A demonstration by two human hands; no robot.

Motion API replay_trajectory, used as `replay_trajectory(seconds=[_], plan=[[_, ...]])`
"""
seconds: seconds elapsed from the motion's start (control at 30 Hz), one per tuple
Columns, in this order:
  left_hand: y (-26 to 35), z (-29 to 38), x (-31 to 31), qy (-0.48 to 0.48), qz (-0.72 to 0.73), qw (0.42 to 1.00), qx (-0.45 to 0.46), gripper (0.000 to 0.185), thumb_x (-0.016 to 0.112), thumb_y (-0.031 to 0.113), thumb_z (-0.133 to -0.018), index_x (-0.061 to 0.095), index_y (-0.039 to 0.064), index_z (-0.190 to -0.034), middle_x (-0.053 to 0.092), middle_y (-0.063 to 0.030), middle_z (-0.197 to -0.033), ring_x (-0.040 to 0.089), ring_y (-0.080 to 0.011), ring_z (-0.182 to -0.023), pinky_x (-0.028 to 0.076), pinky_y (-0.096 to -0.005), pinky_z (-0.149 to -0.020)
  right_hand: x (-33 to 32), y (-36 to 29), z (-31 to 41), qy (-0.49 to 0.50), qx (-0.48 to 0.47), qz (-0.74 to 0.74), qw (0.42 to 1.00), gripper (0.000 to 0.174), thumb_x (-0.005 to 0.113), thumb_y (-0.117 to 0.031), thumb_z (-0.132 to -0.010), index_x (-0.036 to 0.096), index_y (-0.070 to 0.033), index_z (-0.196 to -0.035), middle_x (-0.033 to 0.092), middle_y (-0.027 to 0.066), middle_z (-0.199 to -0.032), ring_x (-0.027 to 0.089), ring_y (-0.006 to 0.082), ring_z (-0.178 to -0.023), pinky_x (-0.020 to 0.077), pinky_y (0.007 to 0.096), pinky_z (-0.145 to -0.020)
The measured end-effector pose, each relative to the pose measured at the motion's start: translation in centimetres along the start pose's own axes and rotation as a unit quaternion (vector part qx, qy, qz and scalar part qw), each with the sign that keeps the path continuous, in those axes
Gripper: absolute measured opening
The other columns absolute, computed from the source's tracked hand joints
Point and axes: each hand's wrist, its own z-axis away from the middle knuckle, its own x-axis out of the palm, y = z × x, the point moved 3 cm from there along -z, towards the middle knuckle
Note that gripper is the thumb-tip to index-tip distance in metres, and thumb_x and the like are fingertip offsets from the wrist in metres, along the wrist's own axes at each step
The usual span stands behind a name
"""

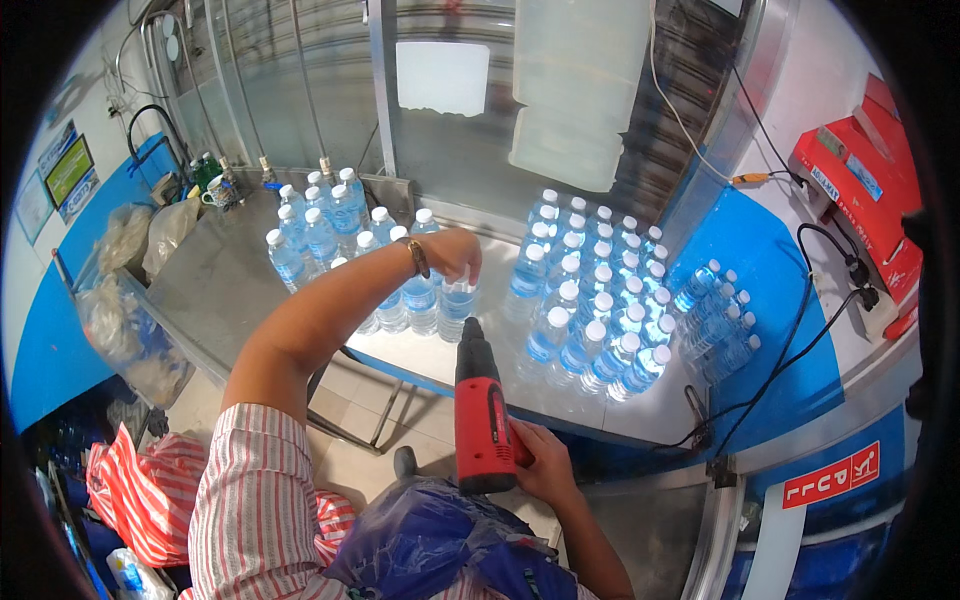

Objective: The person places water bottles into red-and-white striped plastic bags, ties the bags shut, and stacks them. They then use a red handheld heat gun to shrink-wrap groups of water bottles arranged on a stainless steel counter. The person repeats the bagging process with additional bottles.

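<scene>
My left hand [452, 255] reaches down over the top of a clear plastic water bottle [457, 309], its fingers around the hidden cap. My right hand [546, 459] grips the handle of a red and black heat gun [484, 420]. The gun's dark nozzle points away from me, close in front of that bottle's lower part. To the left, several more labelled bottles [321, 238] with white caps stand in rows, some partly behind my left forearm. On the right, a larger block of capped bottles [598, 292] stands on the white tabletop [487, 262].
A steel counter [214, 262] adjoins the table on the left, with a mug [220, 193] at its back. Black cables [787, 360] run down the right wall from a socket below a red box [855, 172]. Red-striped plastic bags [146, 491] lie at lower left.
</scene>
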Motion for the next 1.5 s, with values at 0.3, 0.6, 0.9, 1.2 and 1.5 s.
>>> replay_trajectory(seconds=[0.3,0.6,0.9,1.2,1.5], plan=[[-1.2,0.2,1.3,0.0,-0.036,0.998,0.051,0.04,0.055,-0.005,-0.051,0.078,0.01,-0.08,0.065,-0.016,-0.084,0.063,-0.0352,-0.087,0.049,-0.0425,-0.079,-0.2,0.2,0.0,-0.028,0.015,0.001,0.999,0.071,0.08,-0.011,-0.07,0.057,-0.011,-0.137,0.063,0.0166,-0.123,0.062,0.0363,-0.111,0.0525,0.043,-0.092],[3.7,-6.3,-1.2,0.175,-0.011,0.982,0.068,0.042,0.064,0.006,-0.076,0.068,0.01,-0.118,0.064,-0.018,-0.109,0.062,-0.0367,-0.106,0.048,-0.0454,-0.092,0.5,0.8,-2.1,0.119,0.077,0.01,0.99,0.068,0.08,-0.013,-0.071,0.057,-0.006,-0.135,0.065,0.0201,-0.118,0.064,0.0378,-0.106,0.0526,0.0429,-0.091],[4.3,-10.5,0.9,0.163,-0.045,0.984,0.059,0.029,0.067,0.007,-0.075,0.071,0.012,-0.103,0.07,-0.016,-0.1,0.065,-0.0369,-0.1,0.051,-0.046,-0.085,1.3,1.1,-2.0,0.095,0.14,0.018,0.986,0.072,0.08,-0.015,-0.073,0.053,-0.008,-0.14,0.062,0.0202,-0.122,0.062,0.0385,-0.11,0.0517,0.045,-0.092],[1.5,-9.9,-0.4,0.112,-0.007,0.979,0.169,0.021,0.064,0.001,-0.069,0.075,0.009,-0.086,0.072,-0.0154,-0.095,0.066,-0.0353,-0.096,0.052,-0.0426,-0.084,1.1,0.4,-2.6,0.098,0.06,0.023,0.993,0.072,0.08,-0.011,-0.071,0.055,-0.008,-0.138,0.063,0.019,-0.122,0.061,0.0379,-0.111,0.0516,0.0443,-0.092],[0.7,-9.3,-2.0,0.182,-0.068,0.969,-0.154,0.032,0.075,0.03,-0.078,0.076,0.002,-0.093,0.072,-0.021,-0.095,0.07,-0.0362,-0.093,0.056,-0.0426,-0.085,1.4,-0.1,-5.8,0.047,0.05,0.086,0.994,0.07,0.08,-0.012,-0.068,0.057,-0.008,-0.135,0.064,0.0161,-0.121,0.063,0.0358,-0.106,0.0524,0.0432,-0.09]])
